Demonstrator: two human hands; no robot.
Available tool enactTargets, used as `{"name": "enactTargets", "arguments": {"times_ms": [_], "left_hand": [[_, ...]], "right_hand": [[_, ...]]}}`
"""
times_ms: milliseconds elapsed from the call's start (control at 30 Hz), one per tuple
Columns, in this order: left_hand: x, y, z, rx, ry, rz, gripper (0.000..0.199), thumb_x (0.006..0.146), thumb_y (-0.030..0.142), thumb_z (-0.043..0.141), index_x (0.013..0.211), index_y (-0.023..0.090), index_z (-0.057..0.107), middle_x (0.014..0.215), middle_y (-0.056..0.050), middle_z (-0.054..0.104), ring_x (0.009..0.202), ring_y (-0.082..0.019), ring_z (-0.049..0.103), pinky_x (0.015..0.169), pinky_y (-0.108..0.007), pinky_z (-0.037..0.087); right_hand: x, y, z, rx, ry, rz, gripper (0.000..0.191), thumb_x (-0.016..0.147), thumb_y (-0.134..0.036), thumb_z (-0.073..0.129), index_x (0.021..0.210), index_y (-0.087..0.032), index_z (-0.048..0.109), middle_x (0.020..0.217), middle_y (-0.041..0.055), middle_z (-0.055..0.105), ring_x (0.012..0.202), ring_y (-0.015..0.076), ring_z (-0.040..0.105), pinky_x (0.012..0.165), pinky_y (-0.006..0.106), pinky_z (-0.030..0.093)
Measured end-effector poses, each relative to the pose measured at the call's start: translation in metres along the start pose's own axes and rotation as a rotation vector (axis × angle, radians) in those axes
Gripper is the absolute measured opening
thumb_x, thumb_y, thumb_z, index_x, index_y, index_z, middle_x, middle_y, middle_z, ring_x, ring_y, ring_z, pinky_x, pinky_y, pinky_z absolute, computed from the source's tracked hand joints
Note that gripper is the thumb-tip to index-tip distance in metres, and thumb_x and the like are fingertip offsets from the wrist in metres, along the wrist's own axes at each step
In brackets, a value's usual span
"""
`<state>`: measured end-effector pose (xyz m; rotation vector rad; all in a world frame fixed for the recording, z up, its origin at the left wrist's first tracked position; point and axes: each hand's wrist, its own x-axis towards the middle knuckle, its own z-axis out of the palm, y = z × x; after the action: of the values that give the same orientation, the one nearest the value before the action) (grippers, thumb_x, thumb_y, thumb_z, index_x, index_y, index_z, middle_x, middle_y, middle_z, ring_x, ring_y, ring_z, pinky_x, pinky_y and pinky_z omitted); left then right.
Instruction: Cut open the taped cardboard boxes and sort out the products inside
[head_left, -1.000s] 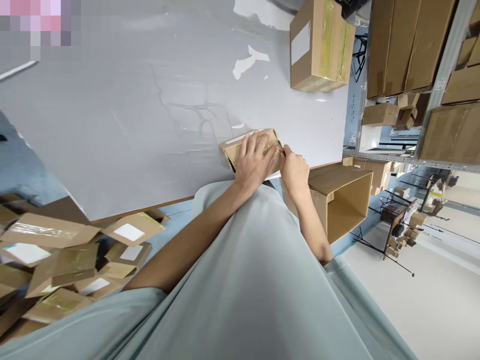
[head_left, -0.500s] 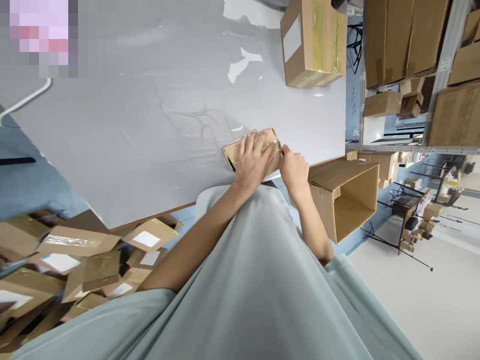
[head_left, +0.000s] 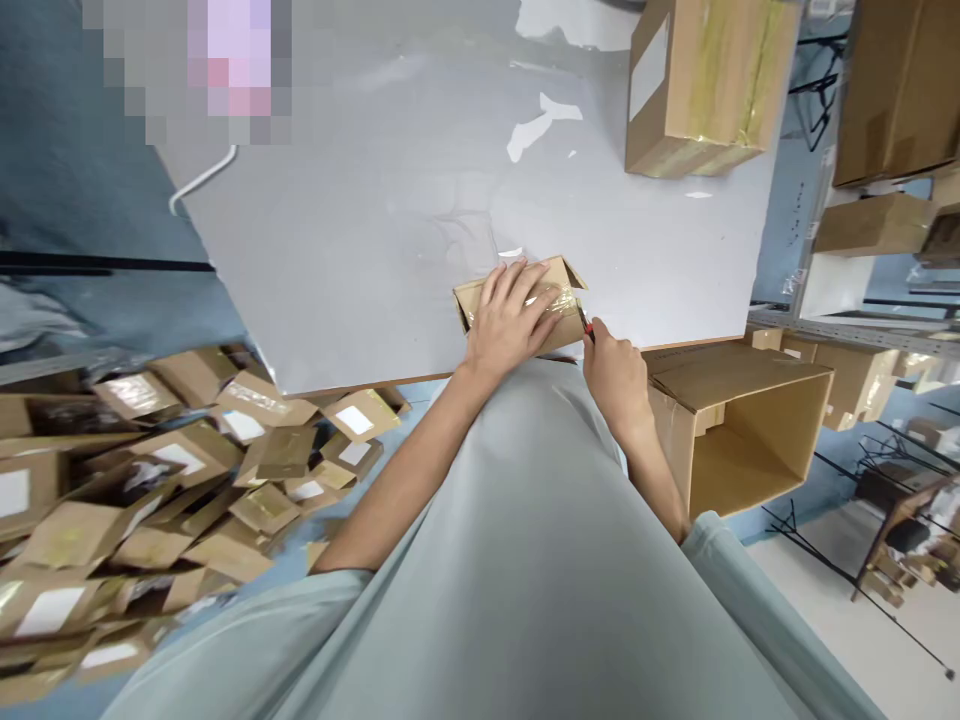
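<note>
A small brown cardboard box (head_left: 561, 300) with clear tape across its top lies at the table's near edge. My left hand (head_left: 510, 310) rests flat on top of it, fingers stretched out and slightly spread, covering its middle. At the box's right end a flap stands partly lifted. My right hand (head_left: 616, 375) is closed around a utility knife (head_left: 587, 325) with a red and black handle. Its thin blade points up and left, close beside the right end of the box; I cannot tell whether it touches.
The grey table (head_left: 360, 250) carries a larger taped carton (head_left: 705, 90) at the far right and scraps of white film. An open carton (head_left: 739, 430) stands to the right, below table height. Many small boxes (head_left: 285, 450) are heaped at lower left. Shelving (head_left: 840, 220) holds more boxes.
The knife has come away from the box's right end as my right hand moved right and down. The right-end flap now sticks out. My left hand stays on the box; the view has shifted.
</note>
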<state>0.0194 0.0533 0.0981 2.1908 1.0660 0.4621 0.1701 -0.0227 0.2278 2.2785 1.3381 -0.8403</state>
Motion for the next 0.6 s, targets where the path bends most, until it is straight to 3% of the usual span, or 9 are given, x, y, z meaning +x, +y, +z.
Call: {"name": "enactTargets", "arguments": {"times_ms": [100,233,367,600], "left_hand": [[0.001,0.001,0.000,0.031,-0.002,-0.052,0.043,0.110,0.060,0.062,0.144,0.036,0.073,0.172,-0.011,0.064,0.170,-0.039,0.047,0.142,-0.072,0.030],[0.004,0.003,0.000,0.061,-0.018,-0.129,0.047,0.105,0.063,0.066,0.142,0.035,0.075,0.171,-0.010,0.065,0.171,-0.041,0.046,0.142,-0.073,0.027],[0.006,0.005,-0.001,0.097,-0.028,-0.171,0.047,0.103,0.064,0.068,0.140,0.037,0.075,0.172,-0.008,0.064,0.172,-0.041,0.044,0.144,-0.072,0.025],[0.006,0.008,0.000,0.114,-0.024,-0.276,0.055,0.097,0.072,0.075,0.140,0.038,0.075,0.172,-0.008,0.063,0.172,-0.043,0.044,0.144,-0.072,0.027]], "right_hand": [[-0.007,0.030,-0.003,0.062,0.047,-0.063,0.046,0.123,-0.030,0.038,0.162,-0.021,0.062,0.117,0.0159,0.087,0.103,0.0334,0.084,0.088,0.036,0.057],[0.014,0.054,-0.002,0.139,0.080,-0.207,0.047,0.124,-0.031,0.040,0.164,-0.021,0.062,0.112,0.0132,0.088,0.096,0.0314,0.083,0.087,0.034,0.054],[0.039,0.051,0.009,0.151,0.030,-0.351,0.049,0.123,-0.028,0.038,0.165,-0.018,0.060,0.115,0.0137,0.087,0.098,0.0301,0.082,0.087,0.033,0.053],[0.054,0.044,0.021,0.129,-0.042,-0.355,0.046,0.122,-0.028,0.034,0.159,-0.016,0.058,0.111,0.0144,0.085,0.099,0.0308,0.080,0.090,0.036,0.055]]}}
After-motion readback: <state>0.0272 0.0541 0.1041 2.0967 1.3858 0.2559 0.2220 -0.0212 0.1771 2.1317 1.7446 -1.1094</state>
